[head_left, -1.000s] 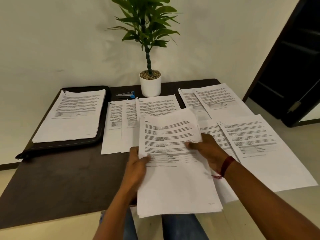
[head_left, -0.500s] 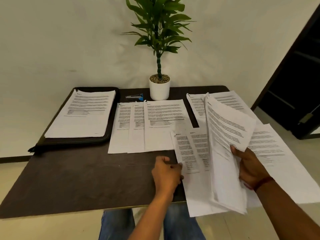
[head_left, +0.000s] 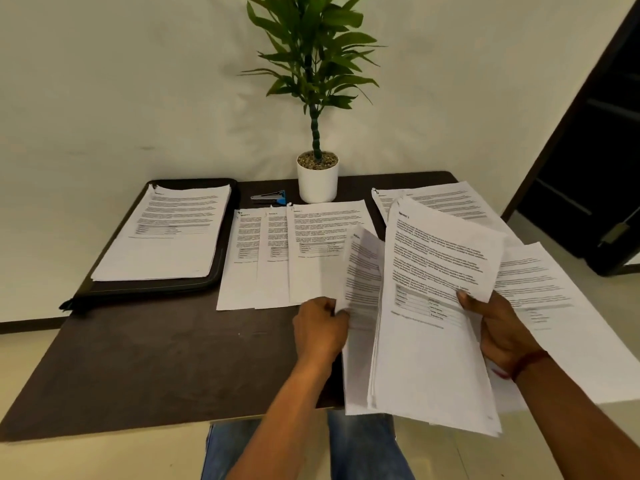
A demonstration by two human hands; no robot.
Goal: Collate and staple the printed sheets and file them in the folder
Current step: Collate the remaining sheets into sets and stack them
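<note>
My right hand [head_left: 502,330] grips a thick stack of printed sheets [head_left: 429,341], raised above the table's front right. My left hand [head_left: 320,329] pinches the left edge of a single printed sheet [head_left: 362,282], lifted and curling beside the stack. A black folder [head_left: 152,289] lies open at the back left with a pile of sheets [head_left: 166,237] on it. Three overlapping sheets [head_left: 277,258] lie in the middle of the table. A blue and silver stapler [head_left: 269,196] sits behind them.
A potted plant in a white pot [head_left: 317,181] stands at the back centre of the dark table [head_left: 156,358]. More printed sheets [head_left: 554,299] cover the right side and overhang the edge. A dark doorway [head_left: 595,161] is at the right.
My right hand tilted the stack flatter, with its print facing me. My left hand, which rested on the table edge, took hold of a single sheet and lifted it.
</note>
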